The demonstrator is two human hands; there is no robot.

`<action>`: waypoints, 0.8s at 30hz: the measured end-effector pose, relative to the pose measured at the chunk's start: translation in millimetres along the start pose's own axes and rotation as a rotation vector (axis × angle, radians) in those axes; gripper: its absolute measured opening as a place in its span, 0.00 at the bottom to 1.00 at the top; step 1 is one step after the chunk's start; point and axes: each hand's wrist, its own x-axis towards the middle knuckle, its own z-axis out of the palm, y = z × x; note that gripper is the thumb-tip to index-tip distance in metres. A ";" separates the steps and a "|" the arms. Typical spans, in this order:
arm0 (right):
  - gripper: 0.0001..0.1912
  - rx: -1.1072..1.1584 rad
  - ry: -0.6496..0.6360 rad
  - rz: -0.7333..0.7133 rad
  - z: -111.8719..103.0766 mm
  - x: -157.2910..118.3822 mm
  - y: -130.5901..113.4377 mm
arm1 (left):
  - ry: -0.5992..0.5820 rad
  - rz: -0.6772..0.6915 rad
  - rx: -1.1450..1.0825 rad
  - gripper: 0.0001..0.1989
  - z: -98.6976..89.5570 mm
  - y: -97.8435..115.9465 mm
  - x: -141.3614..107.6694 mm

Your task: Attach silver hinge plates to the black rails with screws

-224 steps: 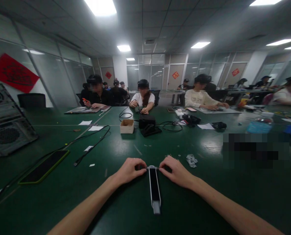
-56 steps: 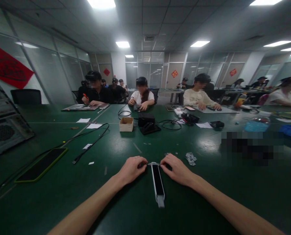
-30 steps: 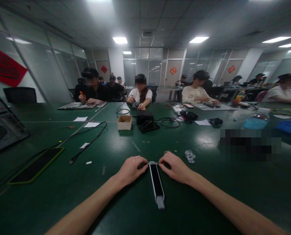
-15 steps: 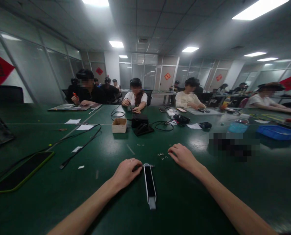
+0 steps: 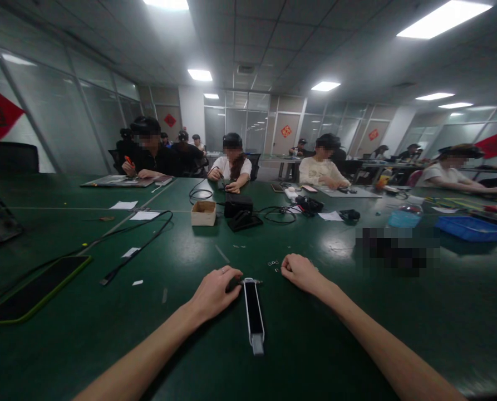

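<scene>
A long narrow device with a white frame and a black strip point(image 5: 254, 312) lies on the green table, its pale grey end towards me. A thin metal crosspiece point(image 5: 258, 282) runs across its far end. My left hand point(image 5: 219, 291) is closed there, thumb and fingers pinching the left side of that end. To the right, my right hand point(image 5: 301, 273) rests low over the table with its fingertips drawn together. Whatever those fingertips hold is too small or hidden to make out. Several tiny metal rings point(image 5: 273, 263) lie just left of them.
A cardboard box point(image 5: 203, 214) and a black stand point(image 5: 244, 220) are ahead. A green-edged black mat point(image 5: 37, 289) and a cable point(image 5: 139, 250) lie left; a blue tray point(image 5: 473, 228) is at right. Several people sit across the table.
My right hand has drawn its fingers together and shifted slightly left and down by the rings; fewer rings show now. My left hand stays at the device's far end.
</scene>
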 end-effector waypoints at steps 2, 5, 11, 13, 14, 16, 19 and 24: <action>0.09 0.012 -0.009 0.002 0.1 -0.4 -1.5 | 0.012 -0.010 0.000 0.14 0.2 -1.4 -0.3; 0.09 0.018 -0.003 -0.003 -2.5 -2.5 -2.7 | 0.022 -0.018 0.012 0.15 0.5 -2.6 -0.8; 0.09 -0.016 -0.009 0.006 -3.3 -1.0 4.1 | 0.014 -0.013 0.048 0.15 0.1 0.7 -1.2; 0.10 -0.038 -0.017 0.014 -2.6 0.1 4.2 | 0.012 -0.010 0.057 0.15 0.1 1.6 -1.1; 0.10 -0.052 -0.019 0.018 -2.7 0.3 3.1 | 0.013 -0.007 0.056 0.15 0.1 1.7 -1.1; 0.10 -0.083 -0.021 0.018 -4.1 -0.2 -1.2 | 0.012 -0.001 0.050 0.15 0.1 1.7 -1.3; 0.10 -0.135 -0.017 -0.009 -7.3 -1.9 -9.1 | 0.013 -0.005 0.043 0.16 -0.7 1.9 -1.5; 0.11 -0.170 -0.017 -0.045 -7.1 -1.4 -12.1 | 0.026 -0.026 0.039 0.16 -2.4 0.8 -1.5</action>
